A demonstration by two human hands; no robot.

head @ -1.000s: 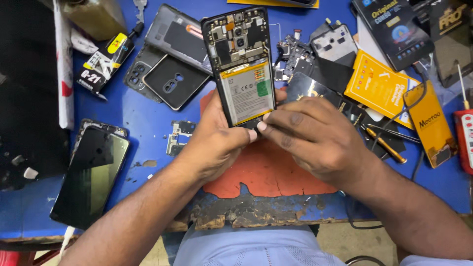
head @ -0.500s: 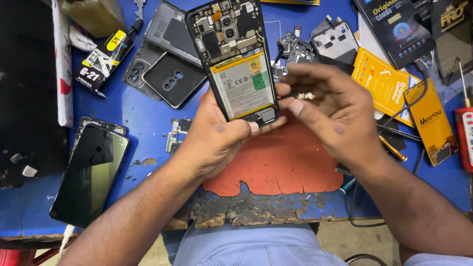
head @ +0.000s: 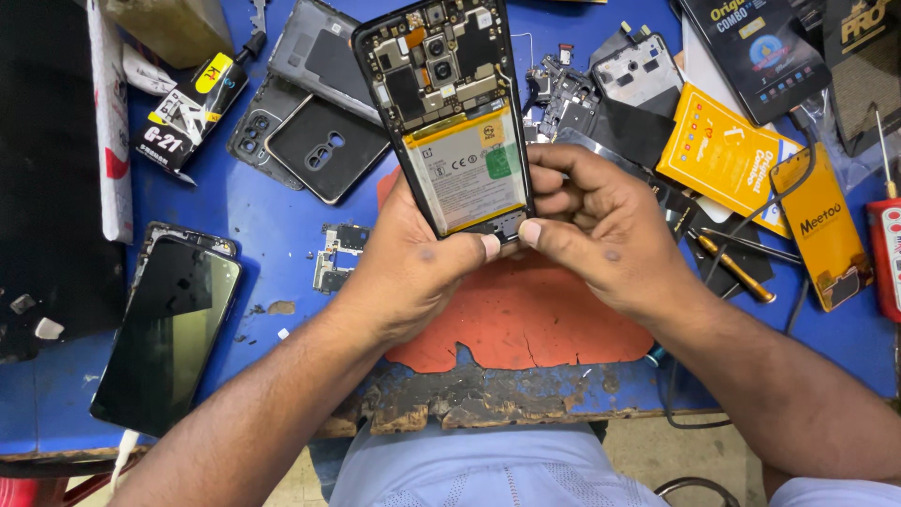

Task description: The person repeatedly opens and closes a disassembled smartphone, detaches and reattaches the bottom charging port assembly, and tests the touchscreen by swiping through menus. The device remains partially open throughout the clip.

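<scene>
Hands: left hand (head: 404,272) and right hand (head: 601,235) both pinch the opened phone (head: 450,122) | its long axis rises away from them above the bench (head: 282,235); thumbs meet at its near end

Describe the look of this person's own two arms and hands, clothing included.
Both forearms are bare, no gloves, rings or watch visible. The left hand and right hand show short nails. A light blue shirt covers the torso; its sleeves barely show at the frame edge.
</scene>
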